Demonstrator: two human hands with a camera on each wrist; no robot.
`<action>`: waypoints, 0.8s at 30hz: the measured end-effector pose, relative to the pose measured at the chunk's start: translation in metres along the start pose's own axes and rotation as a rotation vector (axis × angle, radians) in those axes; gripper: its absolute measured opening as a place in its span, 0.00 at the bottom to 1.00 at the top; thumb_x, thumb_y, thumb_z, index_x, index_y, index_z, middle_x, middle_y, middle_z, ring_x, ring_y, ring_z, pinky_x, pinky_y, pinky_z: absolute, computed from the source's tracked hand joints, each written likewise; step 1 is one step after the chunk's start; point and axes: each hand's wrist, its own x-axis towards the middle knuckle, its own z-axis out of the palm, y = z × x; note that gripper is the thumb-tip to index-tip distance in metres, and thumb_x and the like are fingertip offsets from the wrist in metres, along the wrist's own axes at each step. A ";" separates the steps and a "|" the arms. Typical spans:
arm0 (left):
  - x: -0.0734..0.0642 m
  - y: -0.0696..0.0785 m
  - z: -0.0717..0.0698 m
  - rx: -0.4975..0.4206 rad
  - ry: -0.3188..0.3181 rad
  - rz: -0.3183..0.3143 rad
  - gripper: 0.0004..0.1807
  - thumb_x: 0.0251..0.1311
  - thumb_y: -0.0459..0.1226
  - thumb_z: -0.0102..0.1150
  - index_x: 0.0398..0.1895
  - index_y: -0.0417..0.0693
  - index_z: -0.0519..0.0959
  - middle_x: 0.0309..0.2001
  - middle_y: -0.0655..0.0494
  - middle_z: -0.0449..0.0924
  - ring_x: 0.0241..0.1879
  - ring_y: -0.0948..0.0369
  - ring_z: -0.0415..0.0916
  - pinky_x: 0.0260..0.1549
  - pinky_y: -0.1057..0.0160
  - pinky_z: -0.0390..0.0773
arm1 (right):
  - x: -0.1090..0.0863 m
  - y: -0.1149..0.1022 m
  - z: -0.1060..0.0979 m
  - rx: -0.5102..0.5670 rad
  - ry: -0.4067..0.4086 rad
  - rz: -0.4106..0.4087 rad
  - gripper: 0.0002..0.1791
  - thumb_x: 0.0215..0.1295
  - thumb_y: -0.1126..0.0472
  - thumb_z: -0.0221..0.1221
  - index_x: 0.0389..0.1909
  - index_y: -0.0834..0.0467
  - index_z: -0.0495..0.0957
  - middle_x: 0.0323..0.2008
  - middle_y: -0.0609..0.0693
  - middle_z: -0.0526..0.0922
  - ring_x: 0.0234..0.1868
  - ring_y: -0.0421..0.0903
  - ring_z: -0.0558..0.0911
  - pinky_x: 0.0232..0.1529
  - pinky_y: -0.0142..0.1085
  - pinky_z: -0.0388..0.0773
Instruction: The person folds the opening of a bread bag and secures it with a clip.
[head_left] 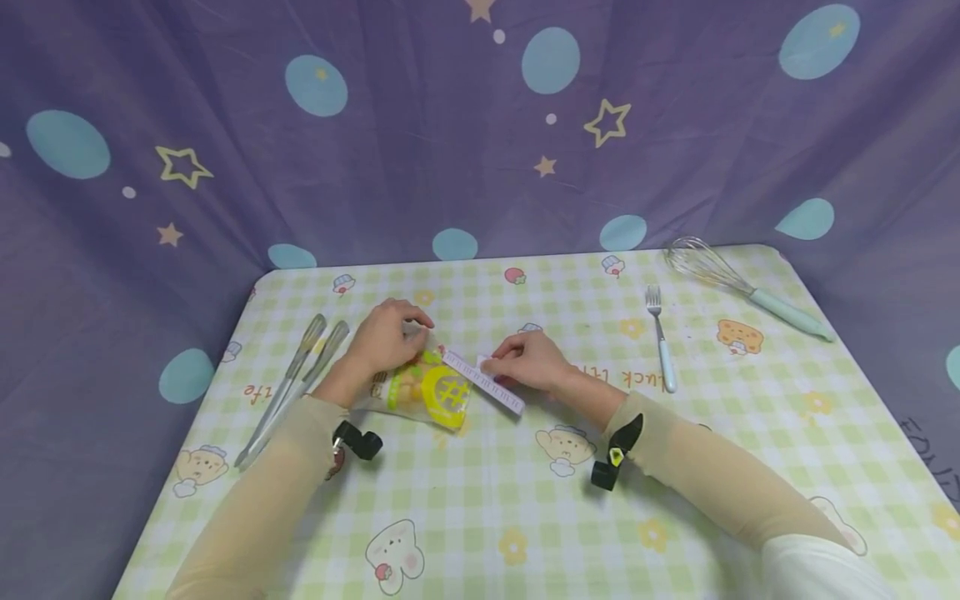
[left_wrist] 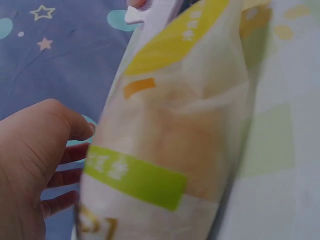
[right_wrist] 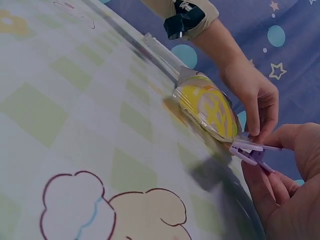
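A clear snack bag (head_left: 412,392) with yellow and green print and round pale pieces inside lies left of the table's middle. My left hand (head_left: 386,337) pinches the far edge of the bag, its thumb and fingertips beside the clip in the right wrist view. In my right hand (head_left: 532,360) is a long lilac bag clip (head_left: 487,385), gripped between thumb and fingers. The clip (right_wrist: 250,151) is at the bag's edge in the right wrist view, its arms partly spread. The printed front of the bag (left_wrist: 175,135) fills the middle of the left wrist view.
Long metal tongs (head_left: 292,392) lie on the left beside my left forearm. To the right are a fork (head_left: 662,342) with a pale blue handle and a whisk (head_left: 750,292) with a mint handle. A purple curtain (head_left: 450,150) hangs behind the checked tablecloth (head_left: 480,517).
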 end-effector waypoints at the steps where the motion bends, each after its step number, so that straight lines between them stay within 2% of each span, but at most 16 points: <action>1: 0.000 0.001 -0.002 0.003 -0.002 0.002 0.11 0.66 0.37 0.62 0.44 0.47 0.91 0.50 0.46 0.89 0.53 0.45 0.80 0.55 0.42 0.82 | 0.000 0.000 0.000 0.004 -0.003 -0.001 0.12 0.62 0.53 0.75 0.40 0.57 0.89 0.30 0.50 0.91 0.28 0.44 0.89 0.34 0.30 0.82; 9: -0.005 0.006 -0.018 0.076 0.006 0.039 0.10 0.66 0.38 0.65 0.45 0.47 0.91 0.48 0.48 0.89 0.51 0.46 0.80 0.53 0.44 0.82 | 0.000 -0.001 -0.001 0.008 -0.032 0.009 0.13 0.63 0.54 0.75 0.42 0.58 0.88 0.32 0.51 0.91 0.30 0.44 0.90 0.36 0.32 0.85; 16: -0.019 0.005 -0.032 0.128 0.044 0.086 0.11 0.64 0.39 0.67 0.46 0.47 0.90 0.48 0.49 0.89 0.49 0.46 0.80 0.41 0.46 0.82 | -0.002 -0.003 -0.001 -0.012 -0.046 -0.015 0.12 0.64 0.55 0.74 0.42 0.58 0.88 0.32 0.52 0.90 0.30 0.45 0.89 0.37 0.33 0.86; 24: -0.038 0.009 -0.040 0.134 0.049 0.074 0.14 0.64 0.42 0.69 0.50 0.47 0.90 0.50 0.47 0.88 0.50 0.47 0.79 0.46 0.45 0.82 | -0.004 -0.003 -0.001 -0.056 -0.052 -0.044 0.11 0.65 0.55 0.72 0.42 0.57 0.87 0.30 0.51 0.89 0.29 0.44 0.87 0.36 0.32 0.84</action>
